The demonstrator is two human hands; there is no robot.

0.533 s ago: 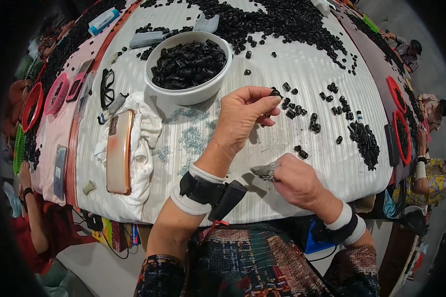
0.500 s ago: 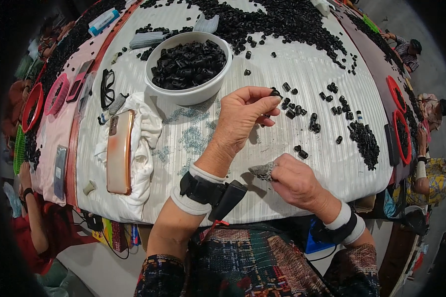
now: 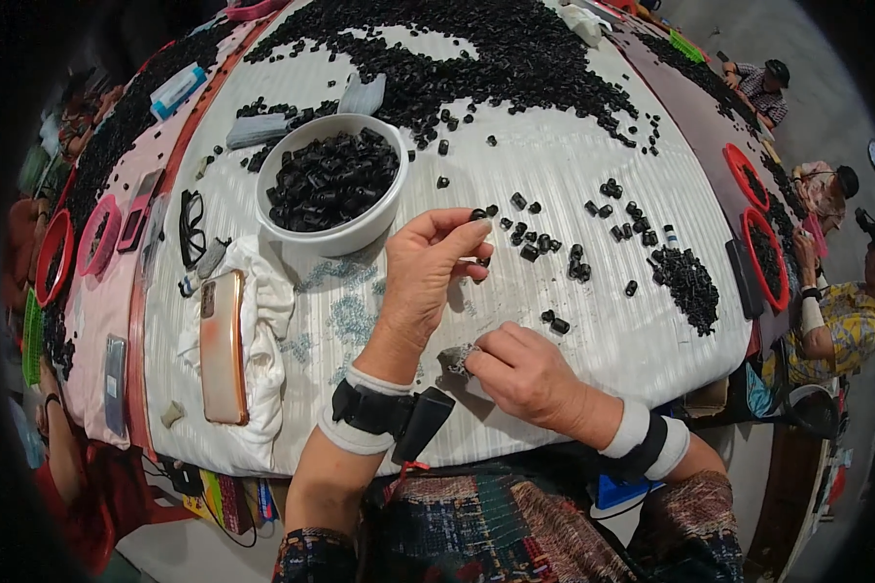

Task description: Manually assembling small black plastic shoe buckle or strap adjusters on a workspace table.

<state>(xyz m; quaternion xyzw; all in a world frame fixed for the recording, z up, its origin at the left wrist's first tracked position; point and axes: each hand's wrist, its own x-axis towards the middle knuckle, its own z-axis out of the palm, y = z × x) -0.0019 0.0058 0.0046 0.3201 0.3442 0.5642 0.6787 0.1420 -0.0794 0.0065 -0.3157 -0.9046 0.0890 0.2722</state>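
My left hand (image 3: 428, 277) is raised over the white cloth-covered table, thumb and index finger pinching a small black plastic cylinder (image 3: 478, 214). Another black piece (image 3: 483, 261) shows by its lower fingers. Closer to me, my right hand (image 3: 530, 374) is closed on a grey, frayed, wedge-shaped piece (image 3: 454, 360); its material is hard to tell. To the right of my left hand lie several loose black cylinders (image 3: 530, 238). A white bowl (image 3: 332, 239) heaped with the same black pieces (image 3: 335, 180) stands beyond and to the left of that hand.
Black pieces (image 3: 515, 58) spread across the far table. A dark pile of small slivers (image 3: 685, 291) lies at right. Leftward are a phone (image 3: 223, 350) on white cloth (image 3: 267, 330) and glasses (image 3: 192, 228). Bluish bits (image 3: 350, 321) dot the tablecloth. People sit at both sides.
The whole view has shifted, so the table sits lower and further left. My right hand has come a little nearer my left hand. Both hands keep their hold.
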